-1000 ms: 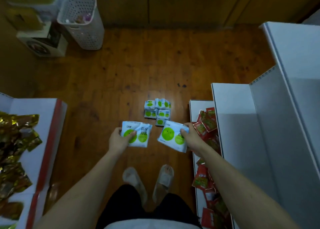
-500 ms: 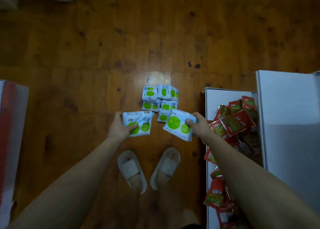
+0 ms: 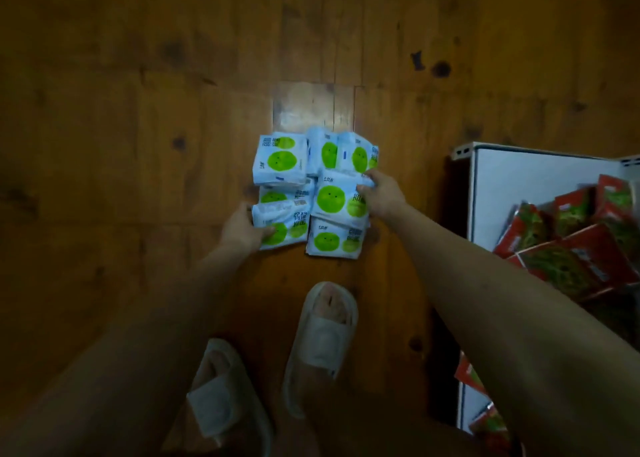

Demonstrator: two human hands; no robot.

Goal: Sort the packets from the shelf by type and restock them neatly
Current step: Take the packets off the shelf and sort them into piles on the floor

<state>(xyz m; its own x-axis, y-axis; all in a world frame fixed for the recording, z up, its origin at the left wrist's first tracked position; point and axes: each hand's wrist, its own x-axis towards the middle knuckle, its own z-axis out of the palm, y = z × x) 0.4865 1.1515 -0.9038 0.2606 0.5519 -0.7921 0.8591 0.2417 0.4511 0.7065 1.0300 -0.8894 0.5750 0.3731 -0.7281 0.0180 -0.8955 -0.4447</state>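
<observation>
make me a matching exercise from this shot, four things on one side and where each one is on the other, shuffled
Things:
1. left hand
2. right hand
3. red packets
4. slippers

Places:
A. on the white shelf at the right edge
B. on the person's feet, nearest the camera
C. gripping the blue-and-green packet at the pile's near left
D. gripping the packet on the pile's right side

Pairs: 1-C, 2-D, 3-A, 4-B

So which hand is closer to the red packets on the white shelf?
Right. The right hand grips a white-and-green packet on the pile's shelf side, apart from the red packets. The left hand holds another packet on the far side.
</observation>
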